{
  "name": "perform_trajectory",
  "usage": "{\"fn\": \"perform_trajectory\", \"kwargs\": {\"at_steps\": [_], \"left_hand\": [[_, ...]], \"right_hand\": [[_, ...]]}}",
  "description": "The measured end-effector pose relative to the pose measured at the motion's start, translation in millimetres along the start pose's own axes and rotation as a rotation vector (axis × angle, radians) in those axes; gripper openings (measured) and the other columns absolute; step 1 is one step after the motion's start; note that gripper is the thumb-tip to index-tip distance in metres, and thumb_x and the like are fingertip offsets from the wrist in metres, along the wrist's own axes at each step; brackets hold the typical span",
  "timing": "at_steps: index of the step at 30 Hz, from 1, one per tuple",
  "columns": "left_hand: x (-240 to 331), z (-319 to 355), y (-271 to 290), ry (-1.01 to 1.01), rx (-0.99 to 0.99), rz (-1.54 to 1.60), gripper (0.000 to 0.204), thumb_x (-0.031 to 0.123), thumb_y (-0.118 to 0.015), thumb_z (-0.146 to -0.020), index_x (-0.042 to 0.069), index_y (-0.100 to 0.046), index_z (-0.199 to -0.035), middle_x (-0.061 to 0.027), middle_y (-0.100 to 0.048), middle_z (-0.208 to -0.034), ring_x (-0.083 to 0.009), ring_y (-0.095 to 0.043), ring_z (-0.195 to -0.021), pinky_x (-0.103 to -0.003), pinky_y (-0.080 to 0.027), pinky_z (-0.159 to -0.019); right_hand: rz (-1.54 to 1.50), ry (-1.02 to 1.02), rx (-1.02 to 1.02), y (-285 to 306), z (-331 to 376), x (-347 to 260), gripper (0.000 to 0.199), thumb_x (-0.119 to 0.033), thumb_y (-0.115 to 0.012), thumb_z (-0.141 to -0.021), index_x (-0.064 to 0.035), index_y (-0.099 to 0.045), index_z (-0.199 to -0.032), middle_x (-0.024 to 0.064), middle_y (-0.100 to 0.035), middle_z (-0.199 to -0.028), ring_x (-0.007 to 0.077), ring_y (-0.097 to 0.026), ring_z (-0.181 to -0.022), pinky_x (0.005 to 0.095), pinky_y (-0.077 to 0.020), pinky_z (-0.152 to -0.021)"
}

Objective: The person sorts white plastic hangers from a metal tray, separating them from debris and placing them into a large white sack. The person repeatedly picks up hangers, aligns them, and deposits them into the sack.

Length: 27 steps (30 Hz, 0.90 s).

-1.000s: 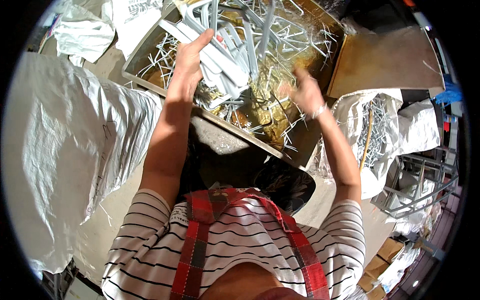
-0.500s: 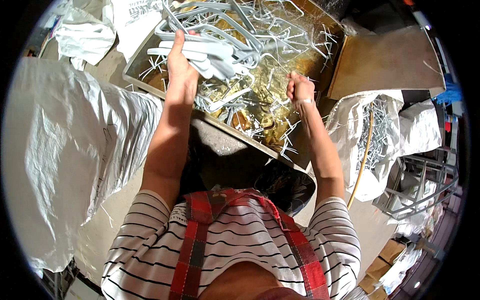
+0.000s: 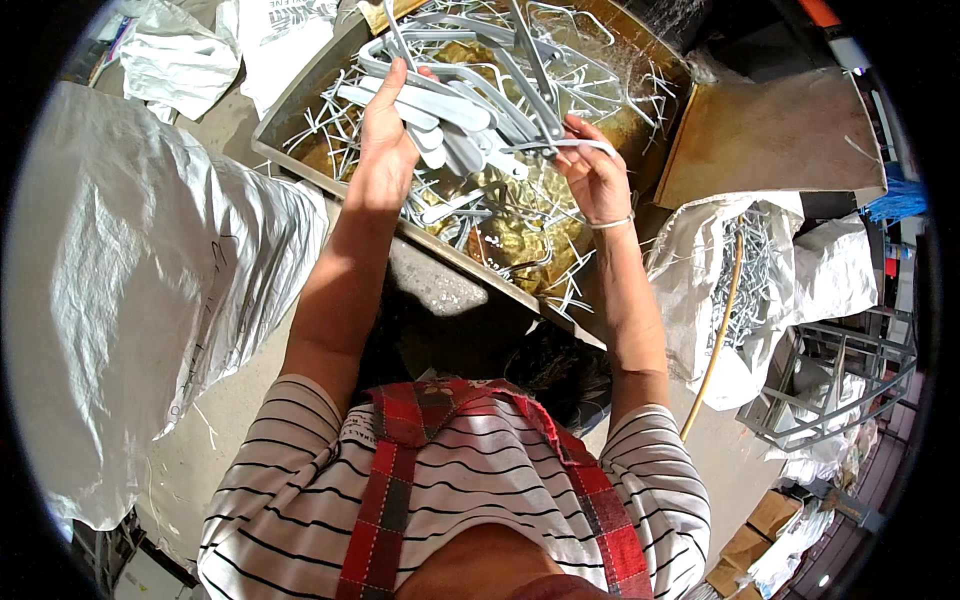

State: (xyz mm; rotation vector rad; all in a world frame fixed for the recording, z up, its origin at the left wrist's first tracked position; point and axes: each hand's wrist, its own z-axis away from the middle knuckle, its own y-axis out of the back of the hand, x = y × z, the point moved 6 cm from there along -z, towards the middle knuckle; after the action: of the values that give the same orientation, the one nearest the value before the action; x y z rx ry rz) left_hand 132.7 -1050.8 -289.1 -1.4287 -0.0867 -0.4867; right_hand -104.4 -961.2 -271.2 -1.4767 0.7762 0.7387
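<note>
My left hand [image 3: 388, 135] is closed round a bunch of grey, bent, handle-like pieces [image 3: 455, 110] with flat, rounded ends. The bunch is held over a metal tray [image 3: 330, 184]. At the right end of the bunch, my right hand [image 3: 597, 180] has its thumb and fingers round the end of one grey piece [image 3: 560, 146]. Below both hands, the tray holds a yellowish, shiny bottom and many thin, pale grey branching strips [image 3: 465, 215]. Some of these strips lie hidden under the bunch and my hands.
A large white woven sack [image 3: 110, 300] stands at my left, with more white sacks [image 3: 178, 65] behind it. Right of the tray are a brown board [image 3: 770, 135] and an open white sack of thin grey pieces [image 3: 742, 275]. A yellowish stick [image 3: 725, 320] leans against that sack.
My right hand has moved up and left from over the tray to the bunch's right end, taking hold of a piece. My left hand has shifted slightly right with the bunch.
</note>
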Motion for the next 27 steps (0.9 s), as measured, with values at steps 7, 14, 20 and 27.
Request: {"fn": "perform_trajectory", "kwargs": {"at_steps": [7,14,20,27], "left_hand": [[2.1,-7.5,26.4,-0.116,0.219,-0.009,0.023,0.02,-0.057,-0.087,0.0,-0.055,-0.099,-0.0105,-0.06,-0.085,-0.0214,-0.06,-0.077,-0.034,-0.052,-0.068],[15.6,5.6,4.7,-0.161,0.24,-0.621,0.022,0.006,-0.064,-0.08,-0.007,-0.058,-0.097,-0.0133,-0.063,-0.084,-0.0221,-0.062,-0.072,-0.032,-0.053,-0.065],[-48.7,28.5,-21.6,0.008,-0.302,-1.414,0.043,0.028,-0.074,-0.071,0.001,-0.061,-0.102,-0.0138,-0.065,-0.089,-0.021,-0.062,-0.082,-0.031,-0.05,-0.078],[-71.9,44.3,-26.0,-0.013,-0.56,-1.509,0.041,0.022,-0.067,-0.074,0.0,-0.058,-0.107,-0.0166,-0.064,-0.092,-0.0243,-0.061,-0.085,-0.034,-0.046,-0.079]], "right_hand": [[1.673,0.596,-0.727,-138.7,79.2,19.4,0.016,-0.004,-0.054,-0.077,0.0024,-0.059,-0.091,0.0158,-0.063,-0.097,0.0252,-0.062,-0.09,0.0327,-0.0497,-0.081],[1.841,-0.041,-0.624,-68.9,74.0,4.6,0.064,-0.004,-0.064,-0.071,0.0019,-0.035,-0.128,0.0242,-0.045,-0.125,0.0342,-0.033,-0.126,0.0393,-0.0257,-0.107],[-0.072,-0.45,0.27,-15.3,-13.2,-26.9,0.075,-0.045,-0.062,-0.078,0.0082,-0.036,-0.122,0.0267,-0.051,-0.109,0.0346,-0.053,-0.106,0.0443,-0.0495,-0.085],[-0.129,-0.267,0.285,2.7,-36.6,0.9,0.024,-0.014,-0.056,-0.086,0.0038,-0.054,-0.103,0.0185,-0.062,-0.096,0.0279,-0.063,-0.085,0.0413,-0.0526,-0.079]]}}
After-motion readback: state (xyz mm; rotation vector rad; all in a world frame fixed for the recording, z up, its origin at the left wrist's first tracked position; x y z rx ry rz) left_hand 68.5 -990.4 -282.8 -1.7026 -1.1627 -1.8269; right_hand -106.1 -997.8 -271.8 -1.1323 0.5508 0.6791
